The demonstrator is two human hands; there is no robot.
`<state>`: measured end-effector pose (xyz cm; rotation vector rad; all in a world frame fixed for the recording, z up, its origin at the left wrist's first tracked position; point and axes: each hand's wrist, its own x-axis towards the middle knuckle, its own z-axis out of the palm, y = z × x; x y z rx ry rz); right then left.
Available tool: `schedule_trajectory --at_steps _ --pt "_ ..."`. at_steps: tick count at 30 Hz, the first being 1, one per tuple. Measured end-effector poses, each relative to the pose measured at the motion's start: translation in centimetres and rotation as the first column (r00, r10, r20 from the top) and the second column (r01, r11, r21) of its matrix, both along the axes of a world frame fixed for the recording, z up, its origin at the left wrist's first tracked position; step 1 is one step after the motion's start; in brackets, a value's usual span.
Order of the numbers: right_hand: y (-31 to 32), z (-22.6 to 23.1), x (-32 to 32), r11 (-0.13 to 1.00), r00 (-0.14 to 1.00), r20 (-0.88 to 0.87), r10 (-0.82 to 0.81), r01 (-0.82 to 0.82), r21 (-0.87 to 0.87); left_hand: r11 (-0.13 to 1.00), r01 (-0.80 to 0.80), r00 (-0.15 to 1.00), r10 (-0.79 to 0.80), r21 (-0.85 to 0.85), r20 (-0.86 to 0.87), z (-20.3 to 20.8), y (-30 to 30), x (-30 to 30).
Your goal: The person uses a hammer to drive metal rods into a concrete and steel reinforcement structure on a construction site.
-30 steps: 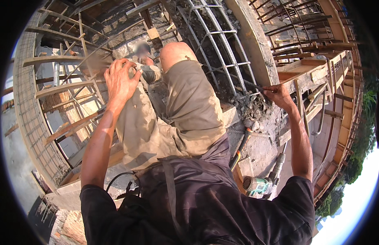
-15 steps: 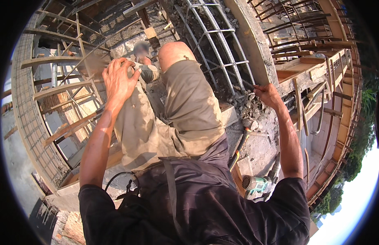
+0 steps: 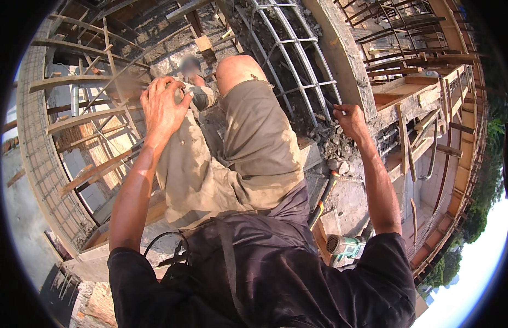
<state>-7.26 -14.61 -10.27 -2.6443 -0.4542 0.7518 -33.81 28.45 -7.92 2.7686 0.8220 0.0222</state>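
Note:
My left hand (image 3: 165,104) rests on my bent left knee, its fingers spread and holding nothing. My right hand (image 3: 351,120) is closed beside the near end of a rebar cage (image 3: 304,86), thumb and fingers pinched together. A thin dark piece seems to stick out from the fingers toward the bars, but it is too small to name. The cage, long ribbed bars tied with crosswise stirrups, lies in a trench between concrete edges. Just below that hand sits a heap of broken concrete rubble (image 3: 337,146).
A green-and-grey power tool (image 3: 344,246) lies by my right side, near a black-and-orange hose-like piece (image 3: 326,191). Timber formwork (image 3: 412,90) stands at right. Wooden poles (image 3: 87,117) and a rebar mesh (image 3: 46,158) fill the left. Another person (image 3: 196,82) is below, beyond my knees.
My right hand has moved slightly forward and left, closer to the rebar bars, still closed. My left hand stays on the knee.

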Motion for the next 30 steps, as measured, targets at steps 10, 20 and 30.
schedule_trajectory --at_steps 10,20,30 --pt "-1.6 8.0 3.0 0.98 0.988 -0.082 0.131 -0.141 -0.141 1.0 -0.025 1.0 0.025 -0.01 -0.011 -0.2 0.2 -0.4" --pt "0.0 -1.4 -2.1 0.996 0.992 0.117 -0.042 0.032 0.087 1.0 -0.003 1.0 0.003 0.011 -0.014 -0.1 0.0 0.1" --pt "-0.6 9.1 3.4 0.982 0.985 -0.162 0.058 -0.086 -0.171 0.999 -0.028 1.0 0.028 0.023 -0.008 -0.4 0.1 -0.7"
